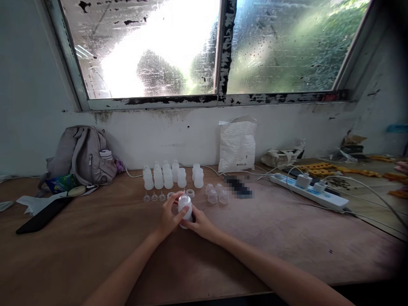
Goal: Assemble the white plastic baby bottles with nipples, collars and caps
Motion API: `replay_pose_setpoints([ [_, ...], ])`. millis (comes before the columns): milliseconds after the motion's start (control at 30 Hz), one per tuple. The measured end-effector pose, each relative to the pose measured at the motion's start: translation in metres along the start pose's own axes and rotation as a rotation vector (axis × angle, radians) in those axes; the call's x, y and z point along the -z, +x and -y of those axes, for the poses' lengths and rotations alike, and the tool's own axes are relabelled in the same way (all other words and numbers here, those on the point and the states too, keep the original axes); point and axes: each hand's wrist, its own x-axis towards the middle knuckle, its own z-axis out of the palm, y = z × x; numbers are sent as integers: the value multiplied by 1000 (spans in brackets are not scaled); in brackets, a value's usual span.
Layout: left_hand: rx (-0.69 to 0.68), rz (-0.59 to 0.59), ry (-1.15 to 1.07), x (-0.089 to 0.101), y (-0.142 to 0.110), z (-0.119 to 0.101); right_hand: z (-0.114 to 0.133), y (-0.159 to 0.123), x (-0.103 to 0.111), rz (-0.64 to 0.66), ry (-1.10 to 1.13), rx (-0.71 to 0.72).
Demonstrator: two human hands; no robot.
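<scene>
With my left fingers (pixel 174 196) curled around the upper left of a frosted white bottle (pixel 185 205) and my right fingers (pixel 190 224) closed on its lower right, I hold it between them, both thumbs across its front; it is close to upright over the counter (pixel 270 250), though whether its base touches I cannot tell; just beyond stand rows of similar bottles (pixel 168 179), some with clear tops; clear teat-like pieces (pixel 154 197) sit in front of those on the left, and a pale ring (pixel 190 193) lies just behind my bottle; to the right I have a cluster of clear domed caps (pixel 213 196); farther back, a white bag (pixel 237 146) leans against the wall (pixel 153 131).
</scene>
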Motion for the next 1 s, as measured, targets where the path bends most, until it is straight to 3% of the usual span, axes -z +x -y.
replay_pose_setpoints([
  [200,-32,37,27,0,-1,6,-2,-1,-1,-8,-41,21],
  [433,-180,177,143,9,-2,5,-2,-2,0,3,-52,9],
  [500,-161,184,145,9,-2,3,-3,-2,0,-2,-53,18],
  [700,-72,60,64,4,-1,4,-4,-2,-1,-6,-72,25],
  [1000,55,52,-170,1,-7,6,-7,-3,-1,-10,-73,17],
])
